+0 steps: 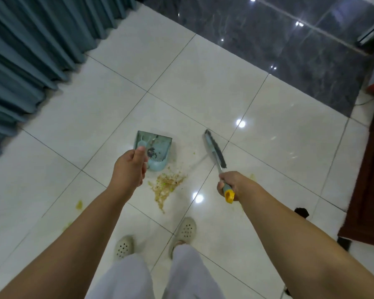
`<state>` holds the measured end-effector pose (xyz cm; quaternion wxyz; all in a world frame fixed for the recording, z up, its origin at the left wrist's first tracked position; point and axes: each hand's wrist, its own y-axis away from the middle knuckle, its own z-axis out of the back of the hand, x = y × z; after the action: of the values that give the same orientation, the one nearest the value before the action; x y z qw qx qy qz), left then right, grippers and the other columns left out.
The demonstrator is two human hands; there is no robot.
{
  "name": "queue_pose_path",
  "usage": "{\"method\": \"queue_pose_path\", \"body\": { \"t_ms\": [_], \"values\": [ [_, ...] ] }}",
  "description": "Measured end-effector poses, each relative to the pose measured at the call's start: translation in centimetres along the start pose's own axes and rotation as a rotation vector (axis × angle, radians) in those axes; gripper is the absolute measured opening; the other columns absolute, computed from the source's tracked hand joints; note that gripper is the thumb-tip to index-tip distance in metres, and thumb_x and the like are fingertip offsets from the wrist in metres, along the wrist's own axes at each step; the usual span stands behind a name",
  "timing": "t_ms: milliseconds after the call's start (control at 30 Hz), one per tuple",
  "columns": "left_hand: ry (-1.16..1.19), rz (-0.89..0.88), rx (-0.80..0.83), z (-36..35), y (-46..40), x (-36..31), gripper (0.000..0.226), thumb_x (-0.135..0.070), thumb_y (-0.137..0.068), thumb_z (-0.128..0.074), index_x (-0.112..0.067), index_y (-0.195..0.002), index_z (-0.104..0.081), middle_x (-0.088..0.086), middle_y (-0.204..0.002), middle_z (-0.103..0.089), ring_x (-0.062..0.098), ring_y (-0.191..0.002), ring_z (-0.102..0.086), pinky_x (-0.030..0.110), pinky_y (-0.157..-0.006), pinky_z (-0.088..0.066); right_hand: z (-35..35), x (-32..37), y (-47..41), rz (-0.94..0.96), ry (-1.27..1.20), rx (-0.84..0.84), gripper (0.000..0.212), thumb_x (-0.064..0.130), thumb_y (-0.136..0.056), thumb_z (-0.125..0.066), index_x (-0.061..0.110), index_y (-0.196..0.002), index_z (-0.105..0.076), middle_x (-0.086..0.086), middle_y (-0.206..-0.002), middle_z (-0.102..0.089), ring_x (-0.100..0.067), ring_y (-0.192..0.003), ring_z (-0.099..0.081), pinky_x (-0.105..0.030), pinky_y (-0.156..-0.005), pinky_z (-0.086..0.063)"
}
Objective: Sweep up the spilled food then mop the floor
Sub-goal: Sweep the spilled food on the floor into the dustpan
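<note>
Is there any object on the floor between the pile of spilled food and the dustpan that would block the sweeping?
Nothing visible blocks it. The spilled food lies on bare tile right in front of the dustpan, which the left hand holds. The broom, gripped by the right hand, is to the pile's right.

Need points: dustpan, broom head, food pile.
dustpan (158, 145): head view, on the pan's inner floor.
broom head (216, 148): head view, on the middle of the bristle block.
food pile (167, 184): head view, on the pile's thick centre.
</note>
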<state>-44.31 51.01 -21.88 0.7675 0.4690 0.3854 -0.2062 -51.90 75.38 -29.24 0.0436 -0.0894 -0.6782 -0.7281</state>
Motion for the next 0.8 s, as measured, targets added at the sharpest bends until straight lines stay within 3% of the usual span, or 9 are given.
{"method": "queue_pose_path", "body": {
  "t_ms": [200, 300, 433, 633, 800],
  "values": [
    [0.040, -0.005, -0.052, -1.0, 0.8, -0.7, 0.041, -0.038, -0.101, -0.037, -0.011, -0.072, -0.050, 0.004, -0.058, -0.041, 0.013, -0.042, -0.031, 0.019, -0.041, -0.025, -1.0, -2.4, 0.2, -0.032, 0.080, 0.017, 0.019, 0.008, -0.099, -0.043, 0.004, -0.118, -0.042, -0.011, -0.074, -0.041, -0.011, -0.021, -0.037, -0.011, -0.030, -0.036],
    [0.027, -0.011, -0.083, -0.5, 1.2, -1.0, 0.043, -0.040, -0.100, -0.038, -0.010, -0.074, -0.051, 0.004, -0.060, -0.044, 0.015, -0.046, -0.034, 0.022, -0.044, -0.029, -1.5, -3.5, 0.8, -0.062, 0.113, 0.044, 0.016, 0.008, -0.098, -0.043, 0.002, -0.114, -0.042, -0.010, -0.075, -0.042, -0.011, -0.022, -0.037, -0.011, -0.031, -0.037],
    [0.040, -0.023, -0.100, 0.8, 1.6, -0.9, 0.044, -0.041, -0.100, -0.038, -0.008, -0.076, -0.052, 0.005, -0.060, -0.044, 0.016, -0.047, -0.036, 0.023, -0.045, -0.029, -2.7, -5.5, 2.1, -0.088, 0.139, 0.082, 0.014, 0.006, -0.098, -0.042, 0.001, -0.111, -0.042, -0.009, -0.072, -0.041, -0.012, -0.040, -0.039, -0.011, -0.031, -0.036],
    [0.095, -0.004, -0.098, 3.4, 1.7, 0.3, 0.040, -0.039, -0.101, -0.038, -0.008, -0.080, -0.053, 0.003, -0.060, -0.044, 0.014, -0.046, -0.034, 0.020, -0.042, -0.028, -5.2, -8.7, 3.3, -0.114, 0.091, 0.154, 0.007, 0.005, -0.097, -0.042, 0.003, -0.091, -0.044, -0.007, -0.065, -0.039, -0.011, -0.024, -0.034, -0.011, -0.029, -0.034],
    [0.149, -0.033, -0.066, 6.1, 2.1, 1.2, 0.039, -0.040, -0.101, -0.039, -0.007, -0.085, -0.053, 0.003, -0.060, -0.043, 0.011, -0.042, -0.031, 0.015, -0.037, -0.025, -5.3, -8.1, 4.6, -0.089, 0.050, 0.205, 0.014, 0.003, -0.095, -0.040, 0.006, -0.082, -0.040, -0.006, -0.041, -0.040, -0.013, -0.023, -0.036, -0.011, -0.030, -0.033]
  ]
}}
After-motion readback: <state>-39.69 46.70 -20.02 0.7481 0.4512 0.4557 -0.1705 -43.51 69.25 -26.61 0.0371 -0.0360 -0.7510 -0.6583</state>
